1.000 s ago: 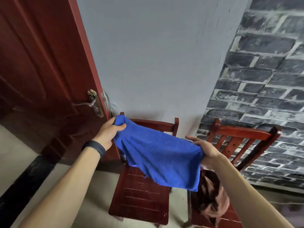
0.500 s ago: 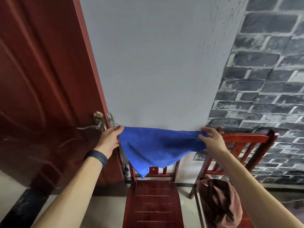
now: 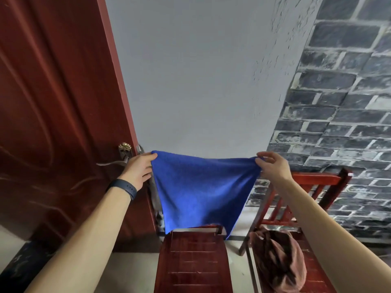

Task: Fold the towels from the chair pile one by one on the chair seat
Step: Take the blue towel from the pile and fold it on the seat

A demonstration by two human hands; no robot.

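Note:
A blue towel (image 3: 201, 191) hangs spread out in the air above the back of a red wooden chair (image 3: 193, 263). My left hand (image 3: 138, 169) pinches its upper left corner, and my right hand (image 3: 271, 168) pinches the upper right corner between thumb and fingers. The towel's lower edge reaches down to the chair's backrest and hides most of it. The slatted seat below is bare. A crumpled brown towel (image 3: 279, 259) lies on the seat of a second red chair (image 3: 313, 180) to the right.
A dark red door (image 3: 53, 123) with a brass handle (image 3: 124, 149) stands close on the left. Behind the chairs rises a grey wall (image 3: 201, 70), with a dark brick-pattern wall (image 3: 342, 102) at the right. Pale floor shows between and beside the chairs.
Both hands have risen and drawn apart, stretching the blue towel out flat. The towel, bunched and slanted a second ago, now hangs as a sheet. The view has tilted upward.

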